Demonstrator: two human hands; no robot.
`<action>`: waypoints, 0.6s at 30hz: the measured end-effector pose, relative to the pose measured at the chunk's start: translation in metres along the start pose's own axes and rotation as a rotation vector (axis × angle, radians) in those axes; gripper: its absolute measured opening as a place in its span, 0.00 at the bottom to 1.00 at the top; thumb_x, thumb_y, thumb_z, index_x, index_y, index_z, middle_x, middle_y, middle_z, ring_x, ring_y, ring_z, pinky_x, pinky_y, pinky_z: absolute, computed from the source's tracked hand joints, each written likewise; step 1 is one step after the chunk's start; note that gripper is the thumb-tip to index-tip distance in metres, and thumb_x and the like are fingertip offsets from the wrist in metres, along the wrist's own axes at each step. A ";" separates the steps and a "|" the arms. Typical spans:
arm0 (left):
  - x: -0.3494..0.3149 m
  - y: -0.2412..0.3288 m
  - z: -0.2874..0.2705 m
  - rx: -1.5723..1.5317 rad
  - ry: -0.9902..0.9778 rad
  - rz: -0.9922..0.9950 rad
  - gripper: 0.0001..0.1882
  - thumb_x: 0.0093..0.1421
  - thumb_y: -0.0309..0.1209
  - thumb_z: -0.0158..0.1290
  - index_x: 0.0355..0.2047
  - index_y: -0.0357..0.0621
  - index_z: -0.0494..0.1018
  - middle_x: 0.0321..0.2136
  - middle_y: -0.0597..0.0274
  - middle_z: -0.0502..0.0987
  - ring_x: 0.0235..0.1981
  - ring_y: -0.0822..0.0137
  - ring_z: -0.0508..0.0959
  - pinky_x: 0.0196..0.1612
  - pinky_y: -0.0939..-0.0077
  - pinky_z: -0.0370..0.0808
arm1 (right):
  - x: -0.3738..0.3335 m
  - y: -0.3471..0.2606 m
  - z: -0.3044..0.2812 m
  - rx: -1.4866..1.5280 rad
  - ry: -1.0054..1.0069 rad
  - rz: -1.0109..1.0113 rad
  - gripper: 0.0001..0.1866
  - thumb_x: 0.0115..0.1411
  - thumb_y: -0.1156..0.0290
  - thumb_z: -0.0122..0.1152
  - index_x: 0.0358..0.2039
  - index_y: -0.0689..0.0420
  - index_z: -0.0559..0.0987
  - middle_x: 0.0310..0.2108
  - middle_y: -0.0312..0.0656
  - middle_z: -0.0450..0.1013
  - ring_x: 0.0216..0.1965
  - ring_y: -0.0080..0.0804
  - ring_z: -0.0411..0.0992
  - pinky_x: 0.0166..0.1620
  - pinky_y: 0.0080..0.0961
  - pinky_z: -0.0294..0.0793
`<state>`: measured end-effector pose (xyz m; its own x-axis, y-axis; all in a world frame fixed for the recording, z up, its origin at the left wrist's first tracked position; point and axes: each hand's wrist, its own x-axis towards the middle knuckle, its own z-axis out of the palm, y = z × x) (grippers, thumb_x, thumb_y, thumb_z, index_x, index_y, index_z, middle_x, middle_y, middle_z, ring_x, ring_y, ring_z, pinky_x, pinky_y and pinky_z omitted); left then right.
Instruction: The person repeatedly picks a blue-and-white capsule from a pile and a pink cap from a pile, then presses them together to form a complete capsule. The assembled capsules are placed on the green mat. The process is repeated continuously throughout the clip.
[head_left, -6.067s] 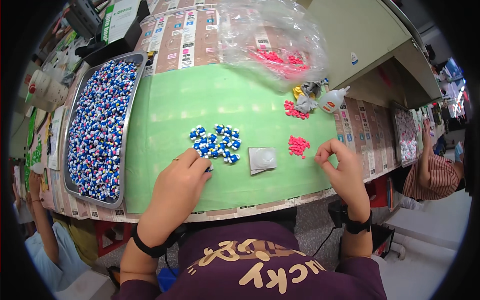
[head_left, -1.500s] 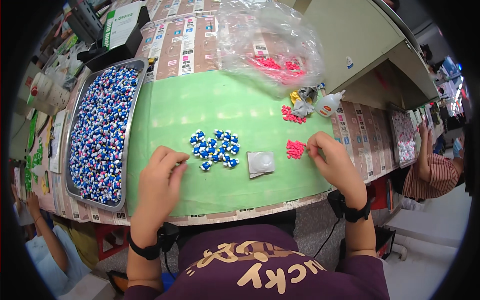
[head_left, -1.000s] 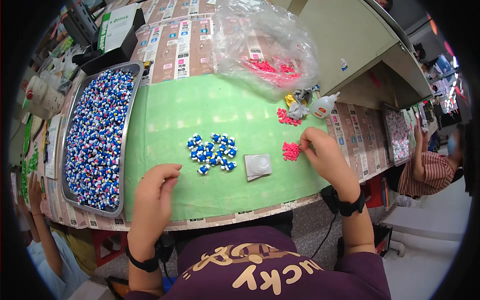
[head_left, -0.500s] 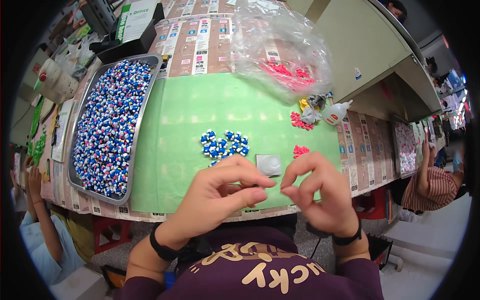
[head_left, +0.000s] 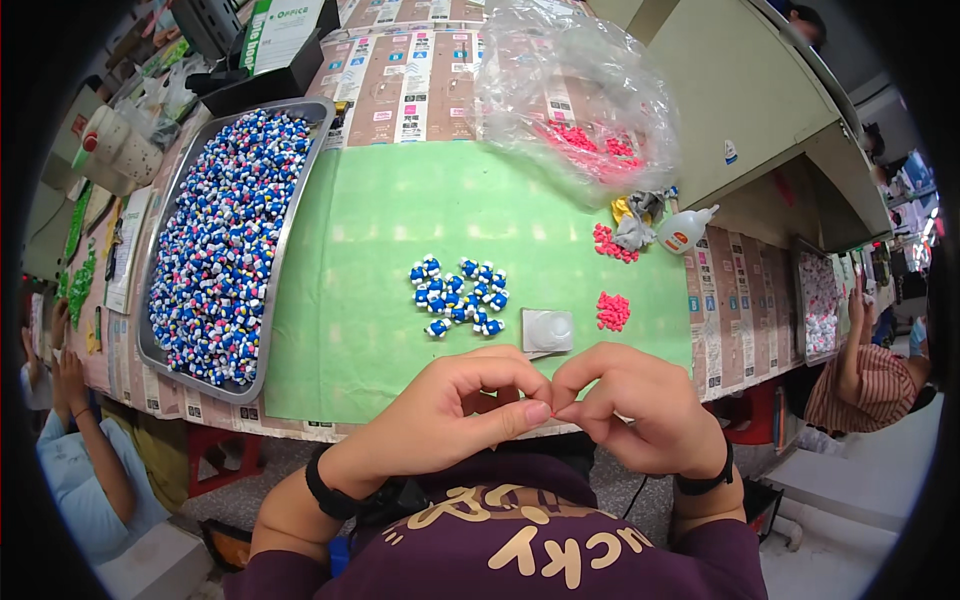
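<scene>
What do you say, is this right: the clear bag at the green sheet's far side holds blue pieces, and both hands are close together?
No: the head view shows pink pieces, not blue, in the bag at the far side of the green sheet. The left hand and right hand are close together.

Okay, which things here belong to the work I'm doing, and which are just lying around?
Likely part of the work:
Your left hand and right hand, fingertips close together; anything held is too small to tell
Blue-and-white pieces
Small pink pieces
White pad
Metal tray of multicoloured pieces

Probably just lying about:
Book in a black holder
Pale jar
Crumpled grey-and-yellow scrap
</scene>
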<state>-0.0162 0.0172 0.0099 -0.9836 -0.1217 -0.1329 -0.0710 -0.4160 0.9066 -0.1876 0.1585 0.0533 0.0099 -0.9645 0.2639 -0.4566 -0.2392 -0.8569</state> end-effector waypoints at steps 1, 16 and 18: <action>0.000 0.000 0.001 -0.029 0.027 -0.045 0.06 0.65 0.26 0.54 0.39 0.38 0.77 0.37 0.66 0.73 0.34 0.78 0.73 0.33 0.84 0.72 | 0.002 -0.001 0.000 -0.029 -0.007 -0.001 0.13 0.43 0.91 0.58 0.25 0.59 0.69 0.34 0.44 0.73 0.33 0.39 0.72 0.35 0.28 0.72; -0.024 0.001 -0.031 -0.091 0.420 0.135 0.13 0.60 0.17 0.56 0.46 0.31 0.74 0.44 0.54 0.77 0.43 0.69 0.79 0.43 0.76 0.79 | 0.022 0.048 -0.004 -0.612 -0.028 0.067 0.10 0.46 0.84 0.54 0.26 0.55 0.67 0.26 0.39 0.66 0.31 0.40 0.65 0.39 0.32 0.61; -0.025 -0.003 -0.032 -0.047 0.410 0.149 0.13 0.60 0.17 0.56 0.46 0.31 0.74 0.45 0.55 0.77 0.43 0.69 0.78 0.44 0.75 0.79 | 0.024 0.046 -0.003 -0.654 -0.020 0.072 0.10 0.46 0.84 0.53 0.26 0.55 0.67 0.26 0.39 0.66 0.31 0.40 0.65 0.38 0.32 0.60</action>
<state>0.0136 -0.0076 -0.0021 -0.8348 -0.5272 -0.1588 0.0837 -0.4065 0.9098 -0.2115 0.1248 0.0214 -0.0270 -0.9790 0.2020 -0.9031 -0.0627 -0.4248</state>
